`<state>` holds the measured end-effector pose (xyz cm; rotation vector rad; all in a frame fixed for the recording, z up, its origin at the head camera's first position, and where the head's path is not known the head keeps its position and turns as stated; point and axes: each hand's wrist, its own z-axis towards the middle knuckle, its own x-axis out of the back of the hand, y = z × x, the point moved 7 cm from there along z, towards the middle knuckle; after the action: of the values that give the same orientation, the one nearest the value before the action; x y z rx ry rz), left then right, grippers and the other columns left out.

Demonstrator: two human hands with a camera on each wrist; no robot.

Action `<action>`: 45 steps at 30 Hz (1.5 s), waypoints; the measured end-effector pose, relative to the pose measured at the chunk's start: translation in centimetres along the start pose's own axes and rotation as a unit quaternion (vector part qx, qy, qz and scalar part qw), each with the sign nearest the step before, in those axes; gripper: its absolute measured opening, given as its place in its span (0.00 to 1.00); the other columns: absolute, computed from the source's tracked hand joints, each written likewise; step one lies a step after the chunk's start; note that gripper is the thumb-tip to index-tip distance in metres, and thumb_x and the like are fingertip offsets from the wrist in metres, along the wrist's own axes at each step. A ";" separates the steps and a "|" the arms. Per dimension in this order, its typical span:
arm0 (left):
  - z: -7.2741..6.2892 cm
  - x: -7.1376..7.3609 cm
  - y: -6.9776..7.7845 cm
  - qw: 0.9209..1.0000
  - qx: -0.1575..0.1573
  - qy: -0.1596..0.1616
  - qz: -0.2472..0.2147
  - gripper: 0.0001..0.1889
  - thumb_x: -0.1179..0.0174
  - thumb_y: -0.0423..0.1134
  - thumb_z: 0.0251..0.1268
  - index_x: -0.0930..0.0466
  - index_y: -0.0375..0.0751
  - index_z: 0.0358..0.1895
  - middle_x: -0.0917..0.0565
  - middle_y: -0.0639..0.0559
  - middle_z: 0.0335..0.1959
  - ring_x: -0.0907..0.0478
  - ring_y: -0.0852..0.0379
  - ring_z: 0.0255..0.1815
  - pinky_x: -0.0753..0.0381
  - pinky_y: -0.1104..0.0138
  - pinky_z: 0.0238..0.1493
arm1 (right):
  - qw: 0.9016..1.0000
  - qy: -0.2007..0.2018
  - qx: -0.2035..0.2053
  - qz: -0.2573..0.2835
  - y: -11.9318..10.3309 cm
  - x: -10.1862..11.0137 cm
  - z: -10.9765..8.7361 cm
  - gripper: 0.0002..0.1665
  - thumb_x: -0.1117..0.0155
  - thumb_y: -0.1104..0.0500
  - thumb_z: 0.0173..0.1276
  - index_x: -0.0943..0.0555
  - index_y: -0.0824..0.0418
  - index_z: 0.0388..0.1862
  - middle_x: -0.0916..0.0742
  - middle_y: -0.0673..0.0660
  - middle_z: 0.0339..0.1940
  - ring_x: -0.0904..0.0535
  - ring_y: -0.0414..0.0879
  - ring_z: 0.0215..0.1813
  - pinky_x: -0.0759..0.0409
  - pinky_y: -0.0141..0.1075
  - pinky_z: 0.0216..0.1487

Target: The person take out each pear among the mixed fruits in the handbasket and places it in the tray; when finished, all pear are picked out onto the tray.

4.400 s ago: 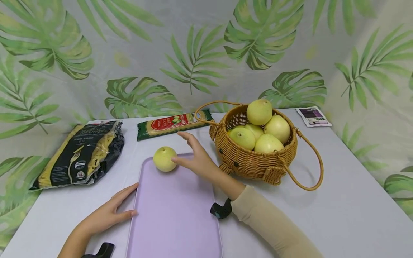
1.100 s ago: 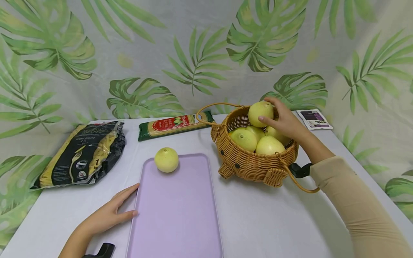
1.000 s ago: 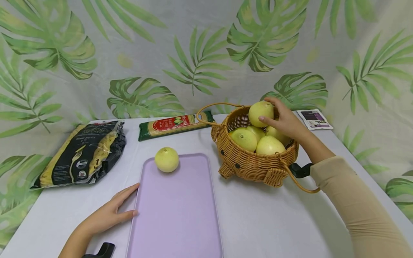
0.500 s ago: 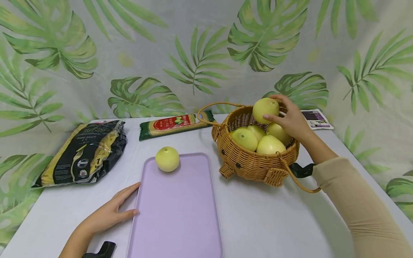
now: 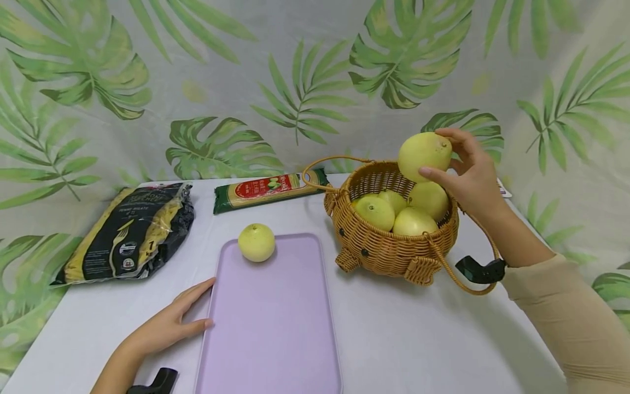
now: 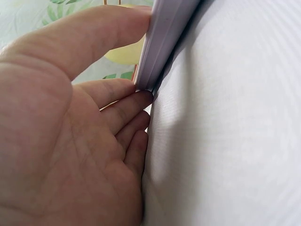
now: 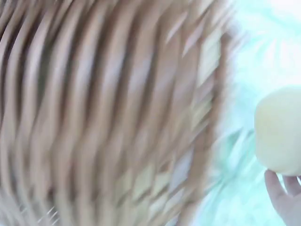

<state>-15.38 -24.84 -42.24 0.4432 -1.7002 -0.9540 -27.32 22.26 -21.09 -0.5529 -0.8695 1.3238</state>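
Observation:
My right hand (image 5: 477, 178) grips a round yellow pear (image 5: 420, 157) between thumb and fingers, raised above the back right rim of a wicker basket (image 5: 389, 254) shaped like a pig. Several more pears (image 5: 375, 212) lie inside that basket. In the right wrist view the held pear (image 7: 281, 132) shows at the right, past the blurred basket wall (image 7: 103, 94). My left hand (image 5: 164, 328) rests on the table, its fingertips and thumb touching the left edge of a lilac tray (image 5: 268, 328). Another pear (image 5: 256, 242) sits at the tray's far left corner.
A black bag of penne (image 5: 123, 232) lies at the left. Behind the tray is a long green and red pasta packet (image 5: 270, 187). The basket's loop handle (image 5: 479, 290) sticks out to the right. A small white packet (image 5: 504, 189) is mostly hidden behind my right hand.
My right hand went from the tray's pear to the basket, took hold of the top pear and lifted it up and to the right. My left hand stays at the tray edge.

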 end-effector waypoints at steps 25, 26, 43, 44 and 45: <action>-0.2 -0.1 0.3 1.000 -0.008 -0.001 0.009 0.39 0.40 0.46 0.56 0.49 0.47 0.70 0.46 0.39 0.67 0.54 0.35 0.66 0.52 0.36 0.55 | 0.979 -0.147 -0.135 0.040 3.7 -21.6 -8.8 0.35 0.30 0.63 0.52 0.31 0.58 0.60 0.29 0.55 0.57 0.35 0.45 0.59 0.34 0.41 0.58; -0.2 -0.1 0.3 1.000 -0.007 0.000 0.009 0.39 0.40 0.47 0.56 0.49 0.47 0.70 0.46 0.40 0.67 0.54 0.35 0.66 0.52 0.37 0.56 | 0.977 -0.147 -0.149 0.029 4.4 -22.0 -8.9 0.35 0.30 0.63 0.51 0.31 0.56 0.60 0.29 0.55 0.56 0.35 0.45 0.58 0.34 0.42 0.57; 0.0 0.0 0.1 1.000 -0.011 0.003 0.011 0.39 0.39 0.46 0.56 0.49 0.47 0.70 0.46 0.39 0.67 0.54 0.36 0.66 0.52 0.37 0.56 | 0.964 -0.138 -0.226 0.001 8.8 -24.5 -8.8 0.35 0.33 0.61 0.56 0.37 0.53 0.61 0.29 0.54 0.59 0.35 0.48 0.60 0.35 0.44 0.58; 0.0 0.0 0.2 1.000 -0.012 0.002 0.010 0.39 0.39 0.46 0.56 0.49 0.47 0.70 0.46 0.39 0.67 0.54 0.36 0.66 0.52 0.36 0.56 | 0.964 -0.137 -0.228 -0.005 8.9 -24.5 -8.8 0.35 0.33 0.61 0.56 0.36 0.52 0.61 0.30 0.54 0.60 0.36 0.48 0.60 0.35 0.44 0.58; -0.1 0.0 0.2 1.000 -0.013 0.001 0.009 0.39 0.39 0.46 0.56 0.49 0.47 0.70 0.46 0.39 0.67 0.54 0.36 0.66 0.52 0.36 0.55 | 0.964 -0.136 -0.228 -0.011 9.0 -24.5 -8.8 0.35 0.33 0.60 0.56 0.36 0.51 0.61 0.31 0.54 0.61 0.37 0.48 0.61 0.36 0.44 0.58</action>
<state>-15.30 -24.72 -42.05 0.4104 -1.6864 -0.9605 -25.97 1.21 -38.85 -0.7236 -1.4214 1.1975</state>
